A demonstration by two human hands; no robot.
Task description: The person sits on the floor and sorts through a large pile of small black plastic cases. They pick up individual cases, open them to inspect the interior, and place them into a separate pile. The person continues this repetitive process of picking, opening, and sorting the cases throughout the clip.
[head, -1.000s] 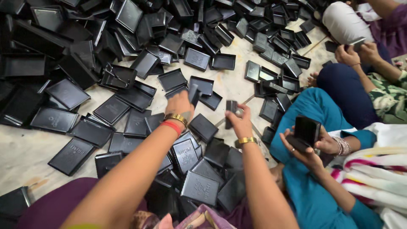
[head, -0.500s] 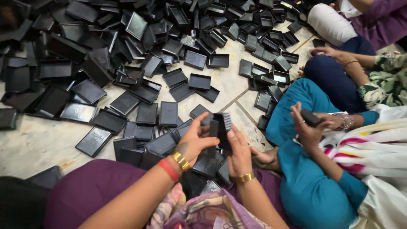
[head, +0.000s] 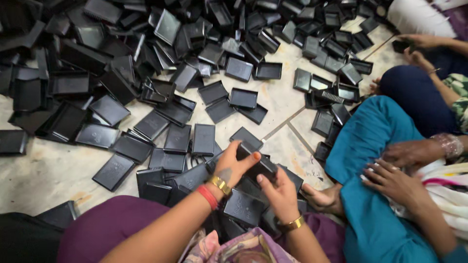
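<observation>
Both my hands grip one small black plastic case [head: 256,163] held just above my lap. My left hand [head: 234,168], with a red and a gold bangle at the wrist, wraps the case from the left with the thumb on top. My right hand [head: 278,192], wearing a gold bangle, holds it from below and right. Under my hands lie more flat black case halves [head: 243,207], stacked against my purple-clad knee [head: 107,229].
A large heap of black plastic trays and lids [head: 161,63] covers the stone floor [head: 44,175] ahead and left. A person in teal trousers [head: 370,160] sits close on my right, hands [head: 395,180] resting on the knee. Another seated person [head: 419,87] is farther right.
My hands pulled back from the pile toward my lap and closed together on one black case. The view tipped downward and nearer. The neighbour's hands lowered to the knee.
</observation>
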